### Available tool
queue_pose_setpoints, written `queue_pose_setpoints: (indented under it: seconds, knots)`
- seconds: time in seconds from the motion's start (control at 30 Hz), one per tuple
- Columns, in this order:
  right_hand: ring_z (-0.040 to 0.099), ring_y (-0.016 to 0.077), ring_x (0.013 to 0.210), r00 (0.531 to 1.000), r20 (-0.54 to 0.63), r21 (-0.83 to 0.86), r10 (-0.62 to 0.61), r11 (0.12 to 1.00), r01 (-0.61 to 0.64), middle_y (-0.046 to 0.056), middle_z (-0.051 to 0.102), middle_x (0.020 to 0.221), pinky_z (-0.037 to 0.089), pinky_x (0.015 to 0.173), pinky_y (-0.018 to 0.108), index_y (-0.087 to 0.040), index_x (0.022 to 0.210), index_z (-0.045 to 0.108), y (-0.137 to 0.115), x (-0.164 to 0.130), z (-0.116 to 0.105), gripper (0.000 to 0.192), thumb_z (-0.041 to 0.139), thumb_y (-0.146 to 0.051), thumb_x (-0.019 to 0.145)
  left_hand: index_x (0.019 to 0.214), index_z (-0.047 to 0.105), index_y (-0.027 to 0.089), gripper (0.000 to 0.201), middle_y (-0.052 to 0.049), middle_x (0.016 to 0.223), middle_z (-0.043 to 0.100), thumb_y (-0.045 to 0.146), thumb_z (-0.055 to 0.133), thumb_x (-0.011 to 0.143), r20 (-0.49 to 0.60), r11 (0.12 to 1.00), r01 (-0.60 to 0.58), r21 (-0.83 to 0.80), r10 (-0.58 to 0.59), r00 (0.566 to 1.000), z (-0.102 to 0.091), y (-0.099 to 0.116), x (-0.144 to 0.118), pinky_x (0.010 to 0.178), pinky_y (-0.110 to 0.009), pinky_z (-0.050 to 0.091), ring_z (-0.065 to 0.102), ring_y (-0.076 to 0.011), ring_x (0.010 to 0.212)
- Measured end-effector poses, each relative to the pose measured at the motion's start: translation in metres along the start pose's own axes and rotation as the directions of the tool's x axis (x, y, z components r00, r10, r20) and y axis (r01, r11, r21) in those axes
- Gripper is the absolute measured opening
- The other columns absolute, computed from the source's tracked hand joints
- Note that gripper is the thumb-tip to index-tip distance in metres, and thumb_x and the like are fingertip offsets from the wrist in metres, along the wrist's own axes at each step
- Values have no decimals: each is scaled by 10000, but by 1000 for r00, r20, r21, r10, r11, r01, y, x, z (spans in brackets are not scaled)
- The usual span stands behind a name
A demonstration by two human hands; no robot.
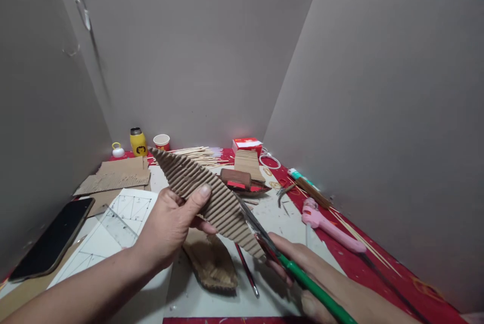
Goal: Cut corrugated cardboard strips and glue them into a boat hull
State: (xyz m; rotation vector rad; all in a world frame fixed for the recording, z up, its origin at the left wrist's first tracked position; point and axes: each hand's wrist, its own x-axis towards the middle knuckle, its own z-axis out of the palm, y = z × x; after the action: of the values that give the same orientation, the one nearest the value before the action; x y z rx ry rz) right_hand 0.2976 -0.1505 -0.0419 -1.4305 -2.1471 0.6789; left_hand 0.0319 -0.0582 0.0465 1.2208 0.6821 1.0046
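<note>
My left hand pinches a leaf-shaped piece of corrugated cardboard, thumb on top and fingers beneath. The ridged side faces up, and the piece slants from upper left to lower right. Green-handled scissors are in my right hand, their dark blades lying along the cardboard's right edge. Part of the handle and several fingers are hidden. Under my hands, a curved cardboard shape lies on the white work surface, with a dark red pencil or pen beside it.
A small brown boat model stands behind the cardboard, near wooden sticks. A pink glue gun lies at right. A phone, a clear ruler and drawn sheets are at left. A yellow bottle stands near the grey back wall.
</note>
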Motion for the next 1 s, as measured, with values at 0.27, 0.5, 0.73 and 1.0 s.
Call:
queue_pose_setpoints:
  seconds: [0.27, 0.5, 0.73, 1.0]
  knots:
    - [645, 259, 788, 998, -42, 23, -36, 999, 37, 87, 668, 852, 565, 694, 353, -220, 1132, 610, -14, 3, -1, 525, 506, -636, 830, 830, 725, 155, 241, -74, 804, 738, 395, 698, 828, 13, 999, 39, 35, -39, 999, 2, -9, 1, 526, -211, 580, 665, -146, 650]
    - [506, 171, 620, 995, -13, 208, -96, 973, 97, 9, 546, 705, 492, 600, 267, -195, 1143, 588, -36, 16, 0, 523, 468, -625, 870, 830, 724, 163, 234, -63, 792, 738, 394, 687, 839, 38, 997, 62, 37, -64, 997, 3, -9, 1, 518, -200, 580, 662, -137, 641]
    - [438, 146, 607, 992, -19, 316, -128, 940, 127, 6, 506, 716, 432, 590, 264, -175, 1031, 578, -21, 12, 15, 416, 453, -551, 905, 871, 733, 146, 258, -78, 798, 739, 397, 683, 842, 53, 996, 83, 22, -84, 995, 4, -9, 0, 519, -193, 576, 648, -122, 598]
    - [394, 120, 571, 991, -60, 315, -116, 940, 129, -22, 454, 663, 388, 542, 228, -182, 888, 543, -15, 9, 22, 316, 480, -490, 925, 847, 712, 136, 258, -70, 809, 740, 391, 681, 847, 68, 996, 90, 26, -91, 993, 2, -10, 0, 519, -203, 584, 653, -122, 599]
